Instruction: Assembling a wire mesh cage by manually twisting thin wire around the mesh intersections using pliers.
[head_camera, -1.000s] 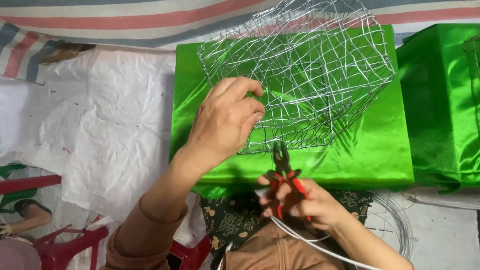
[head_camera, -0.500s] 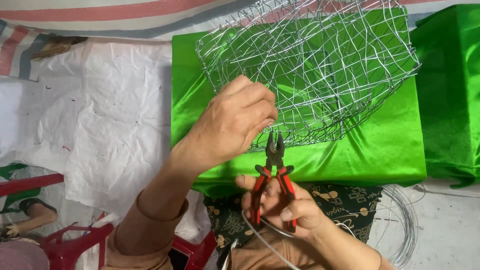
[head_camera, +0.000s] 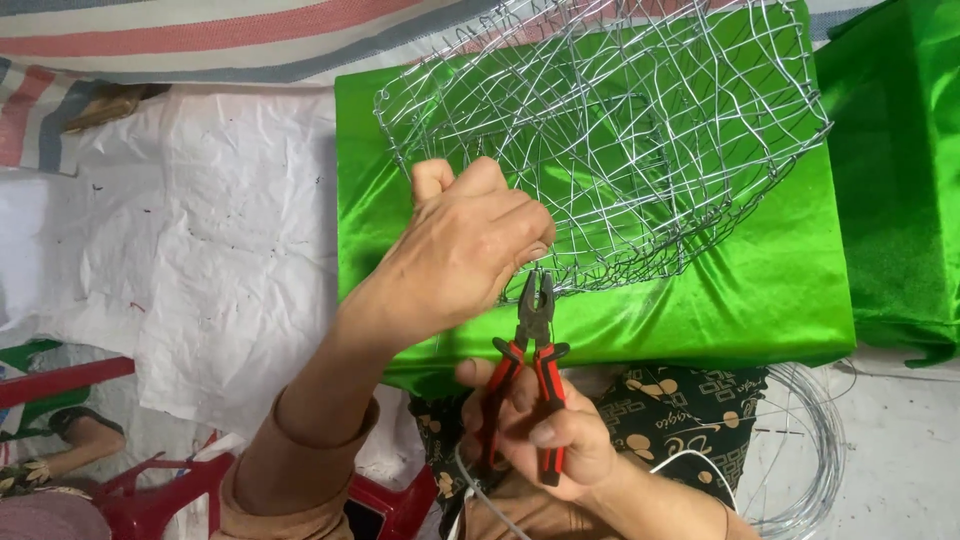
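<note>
L fingers (head_camera: 520, 235) curl tight round the near rim of the wire basket (head_camera: 640, 130), pinching strands just above the plier nose. R fingers (head_camera: 560, 432) wrap both red handles of the pliers (head_camera: 533, 345), squeezed narrow, w/ a loose wire end (head_camera: 490, 500) trailing under the palm. Since a sec ago the pliers have come up from near the lap & the nose now sits right at the rim, touching the mesh beside the L hand (head_camera: 465, 250); looks like a strand is about to be gripped or twisted. Basket rests tilted on the green satin-covered box (head_camera: 720, 290). Second green box (head_camera: 900, 180) to the right, wire coil (head_camera: 810, 450) lower right, white sheet (head_camera: 200, 230) left.
</note>
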